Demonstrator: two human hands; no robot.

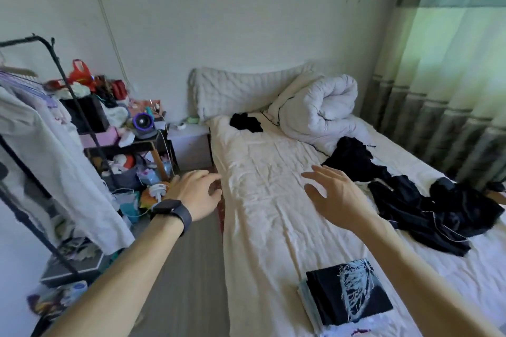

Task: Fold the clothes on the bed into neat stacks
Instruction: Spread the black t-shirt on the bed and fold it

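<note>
Dark clothes (pixel 427 200) heaped, hands (pixel 338 194) empty

two bare hands: left hand (pixel 195 194) at 8 o'clock, right hand (pixel 336 194) at 4 o'clock. one dark watch (pixel 172 212), on the left wrist. one bed (pixel 260 227). one folded stack (pixel 347 293) at 5 o'clock, showing at least two pieces: a black printed one on top, a pale one beneath. one small black garment (pixel 246 122) alone at 12 o'clock. one loose dark heap (pixel 410 200) at 3 o'clock, pieces in it not countable. one rolled white duvet (pixel 320 109) at 2 o'clock. one quilted pillow (pixel 235 90) at 12 o'clock. one clothes rack (pixel 60 63) at 10 o'clock. one bedside cabinet (pixel 189 145) and one purple fan (pixel 143 121), both at 9 o'clock.
</note>
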